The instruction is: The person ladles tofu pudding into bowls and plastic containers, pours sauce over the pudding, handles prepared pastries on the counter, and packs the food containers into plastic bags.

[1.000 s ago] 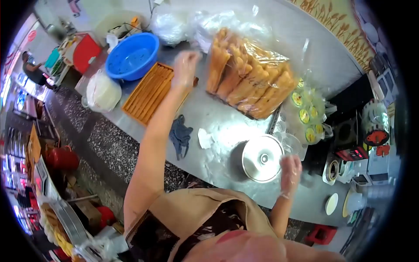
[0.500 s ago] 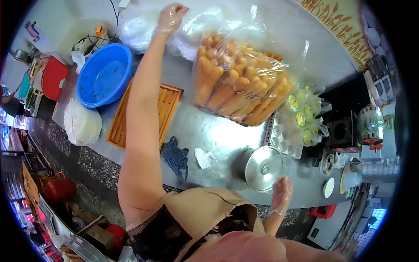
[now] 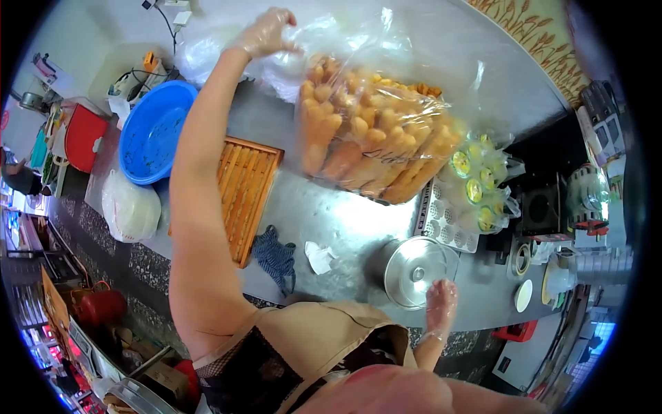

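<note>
- Left hand (image 3: 263, 34): clear-gloved, thumb well apart from fingers, nothing visible in the grip; it hung at the back of the counter over the clear plastic bags (image 3: 281, 77). Touching or just above: couldn't tell.
- Right hand (image 3: 441, 303): clear-gloved, raised beside the lidded steel pot (image 3: 407, 276), fingers close together; couldn't tell if it held anything.
- Risk, left hand: thin, slippery film lay bunched up, so a pinch could have taken several layers or slid off; glove plastic on bag plastic would have been the cause.
- Risk, neighbour: the big clear bag of fried dough sticks (image 3: 372, 131) stood close by, its loose top near the fingers; a snag could have tugged or tipped it.
- Risk, arm: left forearm crossed above the slatted wooden tray (image 3: 249, 193) and passed next to the blue basin (image 3: 136, 121); a low sweep back might have knocked either.
- Risk, right side: a careless drop of the right hand could have bumped the pot lid.
- Position: plastic bags lay below the left hand and to both sides of its wrist; dough sticks sat to its right, nearer the body.
- Further out: striped dark cloth (image 3: 274, 255) and crumpled white paper (image 3: 319, 257), both well apart from the left hand.
</note>
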Action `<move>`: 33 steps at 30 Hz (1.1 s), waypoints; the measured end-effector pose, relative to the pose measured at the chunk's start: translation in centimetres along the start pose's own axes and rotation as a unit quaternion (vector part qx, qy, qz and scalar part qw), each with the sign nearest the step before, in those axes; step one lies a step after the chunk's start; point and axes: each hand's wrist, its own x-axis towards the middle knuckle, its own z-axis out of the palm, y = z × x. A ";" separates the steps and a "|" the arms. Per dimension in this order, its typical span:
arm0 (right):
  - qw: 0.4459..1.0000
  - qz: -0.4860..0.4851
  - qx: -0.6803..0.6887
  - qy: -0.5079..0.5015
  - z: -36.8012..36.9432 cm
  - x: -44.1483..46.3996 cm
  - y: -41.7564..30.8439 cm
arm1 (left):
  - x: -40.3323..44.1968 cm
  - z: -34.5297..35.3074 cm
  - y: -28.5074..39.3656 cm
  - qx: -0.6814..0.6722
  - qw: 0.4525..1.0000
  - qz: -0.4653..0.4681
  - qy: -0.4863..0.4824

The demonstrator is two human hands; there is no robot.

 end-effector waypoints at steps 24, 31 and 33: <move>0.985 -0.025 -0.075 -0.156 3.6 2.3 0.1 | -8.3 -17.2 5.1 -0.511 0.775 -0.108 0.357; 0.583 -0.609 -0.341 -0.415 10.4 4.4 -4.5 | -32.2 -29.7 29.8 -0.488 0.775 -0.144 0.374; 0.544 -0.682 -0.307 -0.381 13.3 0.7 -5.5 | -38.5 -31.7 36.2 -0.482 0.775 -0.173 0.371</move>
